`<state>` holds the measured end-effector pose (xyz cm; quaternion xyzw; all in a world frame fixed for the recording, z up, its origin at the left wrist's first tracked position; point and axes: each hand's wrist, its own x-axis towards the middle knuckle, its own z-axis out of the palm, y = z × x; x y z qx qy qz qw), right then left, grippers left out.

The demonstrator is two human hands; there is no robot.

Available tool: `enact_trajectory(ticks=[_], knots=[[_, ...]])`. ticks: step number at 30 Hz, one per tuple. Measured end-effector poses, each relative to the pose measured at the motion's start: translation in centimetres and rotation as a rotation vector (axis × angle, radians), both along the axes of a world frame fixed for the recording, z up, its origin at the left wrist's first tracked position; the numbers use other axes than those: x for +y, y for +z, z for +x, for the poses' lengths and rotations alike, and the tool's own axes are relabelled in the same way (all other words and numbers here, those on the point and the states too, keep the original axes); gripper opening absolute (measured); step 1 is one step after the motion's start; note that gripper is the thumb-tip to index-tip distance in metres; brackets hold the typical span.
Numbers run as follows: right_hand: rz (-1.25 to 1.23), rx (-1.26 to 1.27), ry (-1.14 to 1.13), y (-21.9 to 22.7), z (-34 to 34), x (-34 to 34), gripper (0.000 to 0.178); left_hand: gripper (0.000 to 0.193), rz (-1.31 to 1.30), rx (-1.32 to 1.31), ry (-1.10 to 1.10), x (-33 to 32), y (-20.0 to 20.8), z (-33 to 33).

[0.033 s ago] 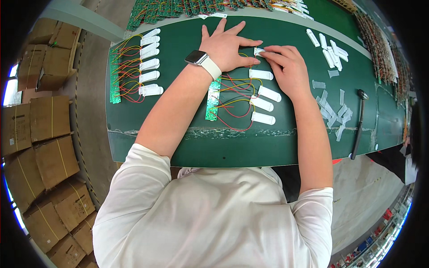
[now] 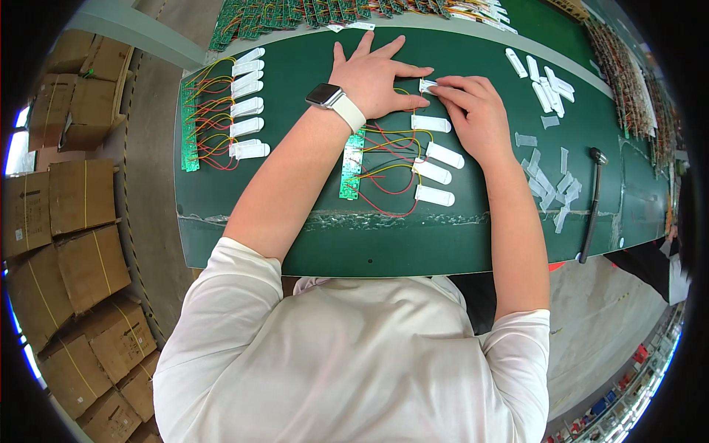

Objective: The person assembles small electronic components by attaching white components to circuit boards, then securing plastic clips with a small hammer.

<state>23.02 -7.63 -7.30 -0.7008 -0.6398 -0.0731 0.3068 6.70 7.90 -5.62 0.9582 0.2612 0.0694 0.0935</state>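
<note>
My left hand [image 2: 374,77], with a watch on its wrist, lies spread over the upper end of a green circuit board [image 2: 352,173]. Its thumb and index finger reach to either side of a small white plastic piece [image 2: 426,86]. The fingers of my right hand [image 2: 473,111] are drawn together on that piece's right end, partly hiding it. Red and yellow wires [image 2: 391,179] run from the board to several white tabs with rounded ends [image 2: 436,196], lined up below the hands. Part of the wiring is hidden under my left hand.
At the left lies another wired board [image 2: 190,133] with stacked white tabs [image 2: 247,106]. To the right are loose white tabs [image 2: 543,96], clear strips [image 2: 543,181] and a dark-handled tool [image 2: 593,203]. Many boards [image 2: 273,22] line the far side; cardboard boxes [image 2: 81,196] stand left of the table.
</note>
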Motion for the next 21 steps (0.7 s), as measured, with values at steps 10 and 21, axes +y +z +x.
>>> enact_trajectory(ticks=[10,21], knots=[[0.074,0.222,-0.196,5.7,2.9,-4.2,0.024,0.063,-0.012,0.009,-0.044,-0.5,0.2,0.2],[-0.286,0.331,-0.513,7.0,9.1,-15.3,0.031,0.06,-0.011,0.038,-0.005,0.1,0.2,0.0]])
